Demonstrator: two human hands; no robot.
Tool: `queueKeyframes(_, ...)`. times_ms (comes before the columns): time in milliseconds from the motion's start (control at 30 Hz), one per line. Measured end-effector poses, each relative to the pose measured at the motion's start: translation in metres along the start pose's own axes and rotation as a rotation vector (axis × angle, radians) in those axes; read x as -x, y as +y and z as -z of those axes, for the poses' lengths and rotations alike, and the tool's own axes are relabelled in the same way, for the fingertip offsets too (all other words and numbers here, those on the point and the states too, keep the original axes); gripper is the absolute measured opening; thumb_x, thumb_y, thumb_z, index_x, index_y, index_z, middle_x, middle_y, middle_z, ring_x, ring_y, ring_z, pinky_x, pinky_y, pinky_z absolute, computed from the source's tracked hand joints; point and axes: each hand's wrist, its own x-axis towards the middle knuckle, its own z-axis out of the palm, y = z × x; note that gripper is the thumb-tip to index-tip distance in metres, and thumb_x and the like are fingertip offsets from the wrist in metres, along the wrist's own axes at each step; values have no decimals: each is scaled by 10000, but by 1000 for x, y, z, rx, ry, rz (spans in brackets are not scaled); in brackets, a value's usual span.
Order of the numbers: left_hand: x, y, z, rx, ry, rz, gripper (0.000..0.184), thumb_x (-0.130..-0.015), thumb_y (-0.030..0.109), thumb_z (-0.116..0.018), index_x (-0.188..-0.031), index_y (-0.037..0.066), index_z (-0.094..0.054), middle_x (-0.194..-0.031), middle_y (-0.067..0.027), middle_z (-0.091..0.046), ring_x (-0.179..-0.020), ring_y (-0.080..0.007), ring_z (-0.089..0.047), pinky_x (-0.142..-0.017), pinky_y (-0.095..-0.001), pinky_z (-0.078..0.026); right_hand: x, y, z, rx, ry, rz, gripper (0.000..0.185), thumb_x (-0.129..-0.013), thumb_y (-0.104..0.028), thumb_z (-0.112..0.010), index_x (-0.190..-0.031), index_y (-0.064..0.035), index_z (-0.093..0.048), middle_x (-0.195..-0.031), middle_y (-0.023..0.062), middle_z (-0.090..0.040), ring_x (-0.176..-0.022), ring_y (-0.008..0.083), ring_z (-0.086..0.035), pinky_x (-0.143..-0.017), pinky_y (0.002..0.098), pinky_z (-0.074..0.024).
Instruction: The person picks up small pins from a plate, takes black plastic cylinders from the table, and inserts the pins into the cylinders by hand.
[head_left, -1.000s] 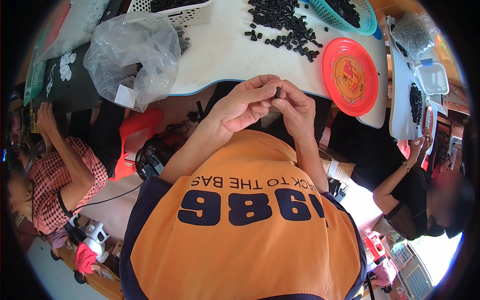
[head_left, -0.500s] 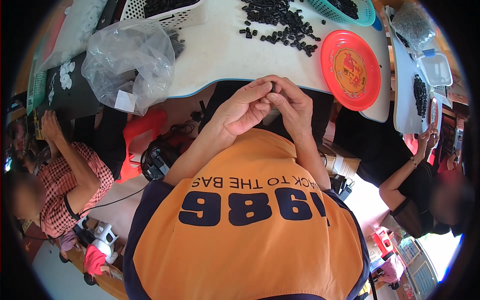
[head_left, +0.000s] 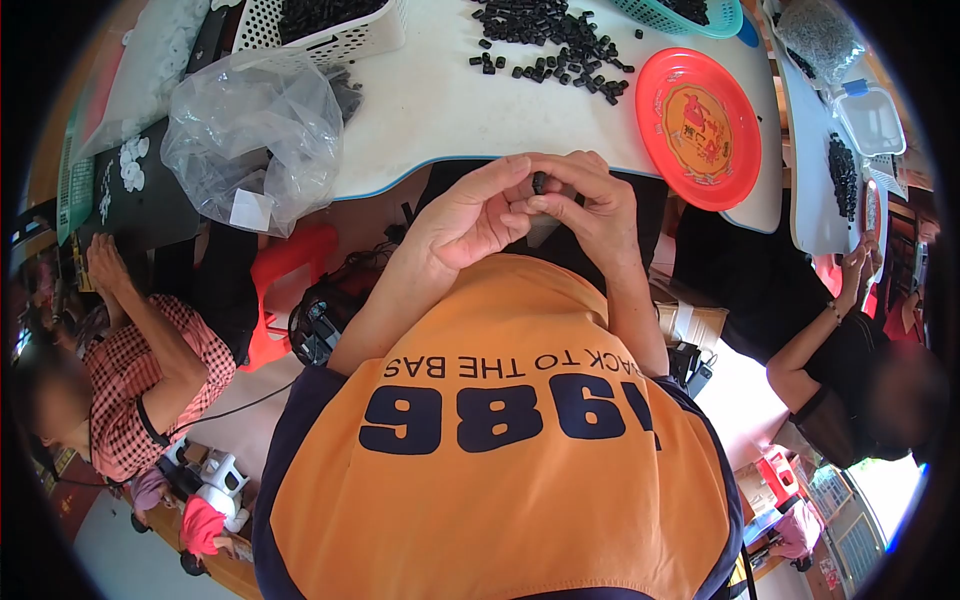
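Note:
A small black plastic piece [head_left: 540, 183] is pinched between the thumb and index finger of my right hand [head_left: 596, 205], just beyond the table's front edge. My left hand [head_left: 478, 212] is close against it on the left, palm partly turned up. Its thumb stands apart from its loosely curled fingers, and the fingertips come near the piece and my right thumb. Whether they touch the piece I cannot tell. On the white table [head_left: 440, 115] lies a spread of similar black pieces [head_left: 560, 50].
A red plate [head_left: 698, 130] lies on the table at right. A clear plastic bag [head_left: 255, 140] hangs over the left edge. A white basket [head_left: 375, 35] and a green basket [head_left: 690, 18] hold black pieces. Other people [head_left: 160, 375] work on both sides.
My left thumb has moved off the black piece, and my hands have parted slightly. The piece now shows more plainly in my right fingers. The view has shifted a little.

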Motion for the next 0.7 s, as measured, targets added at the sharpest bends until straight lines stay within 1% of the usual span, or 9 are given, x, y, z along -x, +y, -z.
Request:
queueKeyframes(233, -8, -3, 28, -78, 10, -54, 231, -1181, 117, -828, -1403, 57, -809, -1241, -41, -837, -996, -102, -770, -762, -240, -602, -4, -24, -1, 273, -53, 53, 424, -931, -218, -1011, -1336, -128, -923, -1284, 21, -915, -1042, 171, -781, -1149, 409, -487)
queueKeyframes(300, -6, -7, 21, -29, 61, -83, 218, -1185, 113, -821, -1395, 53, -810, -1237, -42, -834, -1012, -117, -785, -794, -250, -635, -1, -28, -13, 337, 187, 54, 417, -923, -171, -1011, -1325, -112, -916, -1367, 58, -896, -1107, 222, -804, -1131, 443, -580)
queueKeyframes(333, -5, -9, 16, 21, 114, -110, 206, -1189, 109, -814, -1386, 49, -812, -1232, -43, -832, -1028, -132, -800, -826, -260, -668, -1, -24, -14, 338, 187, 56, 417, -923, -171, -1011, -1325, -112, -916, -1367, 58, -896, -1107, 222, -804, -1131, 443, -580)
queueKeyframes(400, -6, -15, 23, 70, 113, -121, 196, -1190, 104, -812, -1374, 37, -813, -1252, -58, -835, -1035, -146, -812, -870, -267, -696, 1, -16, -17, 335, 273, 152, 377, -918, -94, -1005, -1284, -87, -917, -1395, 93, -875, -1122, 252, -829, -1007, 417, -677)
queueKeyframes(433, -7, -18, 27, 120, 114, -131, 186, -1191, 100, -809, -1362, 25, -814, -1271, -74, -838, -1042, -161, -824, -914, -273, -724, 2, -14, -18, 336, 273, 154, 377, -918, -94, -1005, -1284, -87, -917, -1395, 93, -875, -1122, 252, -829, -1007, 417, -677)
queueKeyframes(500, -8, -19, 31, 178, 137, -130, 183, -1209, 97, -782, -1364, 1, -801, -1259, -92, -833, -1070, -183, -820, -921, -284, -734, 3, -13, -18, 332, 280, 231, 327, -923, -28, -991, -1239, -71, -918, -1329, 106, -877, -1063, 241, -847, -851, 353, -699)
queueKeyframes(567, -10, -19, 31, 237, 161, -128, 185, -1226, 93, -755, -1366, -23, -787, -1248, -110, -828, -1098, -205, -816, -928, -295, -743, 2, -15, -17, 310, 295, 209, 290, -946, -11, -977, -1226, -59, -916, -1273, 99, -876, -1031, 204, -839, -838, 333, -688)
queueKeyframes(633, -13, -18, 25, 198, 229, -116, 115, -1169, 103, -842, -1227, 9, -811, -1172, -95, -853, -976, -171, -838, -917, -256, -757, 4, -14, -15, 288, 306, 186, 255, -969, 7, -964, -1213, -47, -915, -1217, 91, -876, -999, 166, -832, -824, 314, -677)
queueKeyframes(700, -11, -15, 26, 202, 200, -90, 108, -1168, 108, -846, -1208, 15, -810, -1136, -87, -853, -953, -168, -836, -884, -255, -751, 7, -9, -14, -10, 290, -37, 223, -998, 22, -950, -1211, -30, -908, -1129, 59, -860, -965, 117, -787, -828, 282, -646)
